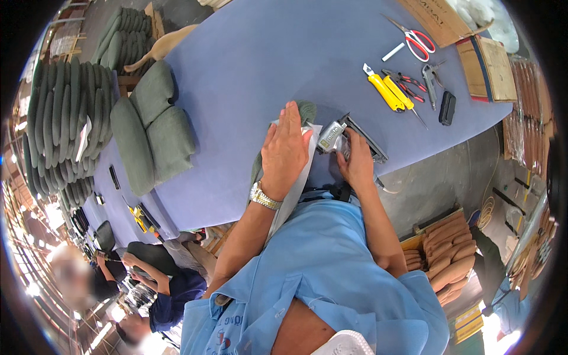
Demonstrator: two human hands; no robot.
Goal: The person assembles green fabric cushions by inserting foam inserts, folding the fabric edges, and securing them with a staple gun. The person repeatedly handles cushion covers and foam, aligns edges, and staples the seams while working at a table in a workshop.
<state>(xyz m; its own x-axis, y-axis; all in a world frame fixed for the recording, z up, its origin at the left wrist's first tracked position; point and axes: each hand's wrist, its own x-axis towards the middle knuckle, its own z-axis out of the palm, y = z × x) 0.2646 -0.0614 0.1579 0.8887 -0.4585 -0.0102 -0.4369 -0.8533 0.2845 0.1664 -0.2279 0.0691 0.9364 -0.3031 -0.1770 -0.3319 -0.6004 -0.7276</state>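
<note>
My left hand (285, 152) lies flat with its fingers stretched out, pressing on a dark green padded piece (306, 110) at the table's near edge. Most of that piece is hidden under the hand and forearm. A pale grey cloth strip (294, 198) runs from beside the palm down towards my body. Just to the right, my right hand (358, 164) is wrapped around a silver and black staple gun (334, 136). Its nose is hard to make out, close to the cloth and my left thumb. A hose fitting shows below it.
On the blue table (254, 53) lie red-handled scissors (419, 46), a yellow utility knife (384, 92), a screwdriver (397, 93), pliers (408, 83) and a black block (447, 107). Green cushions (155, 130) lie left, beside stacked ones (65, 112). Cardboard boxes (485, 68) stand right. Co-workers sit lower left.
</note>
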